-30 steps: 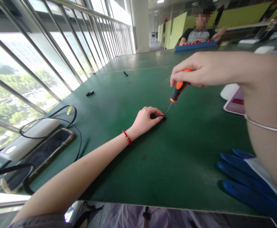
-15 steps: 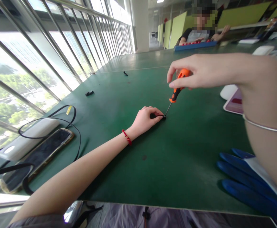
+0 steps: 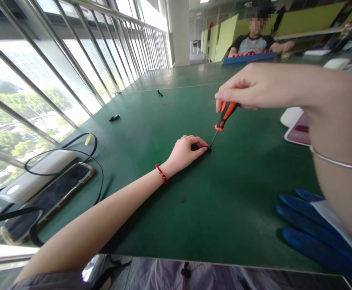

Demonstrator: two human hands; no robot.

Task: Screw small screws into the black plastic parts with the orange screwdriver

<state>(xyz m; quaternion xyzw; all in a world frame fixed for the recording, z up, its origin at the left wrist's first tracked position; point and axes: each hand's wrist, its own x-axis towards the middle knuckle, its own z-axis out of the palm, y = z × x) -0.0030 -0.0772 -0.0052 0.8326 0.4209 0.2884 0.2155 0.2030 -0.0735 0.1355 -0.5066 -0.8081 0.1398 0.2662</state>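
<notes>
In the head view, my right hand (image 3: 245, 88) is wrapped round the orange and black handle of a screwdriver (image 3: 224, 117). The shaft slants down to the left, its tip meeting the end of a small black part (image 3: 209, 148). My left hand (image 3: 188, 152) pinches that part against the green table (image 3: 242, 181); fingers cover most of it, so its kind cannot be made out. Two other small black pieces lie farther off: one (image 3: 114, 118) to the left, another (image 3: 159, 93) towards the back.
Left, a phone (image 3: 49, 203) and a white power bank (image 3: 40, 175) lie among black cables. Blue gloves (image 3: 314, 233) rest at the right front edge. Past my right wrist is a white and pink object (image 3: 298, 129). Across the table, a person (image 3: 252, 42) sits behind a blue tray (image 3: 248, 59).
My right hand has turned and closed more tightly over the screwdriver's handle, hiding its top. My left hand and the black part stay put. The person opposite has lowered a hand.
</notes>
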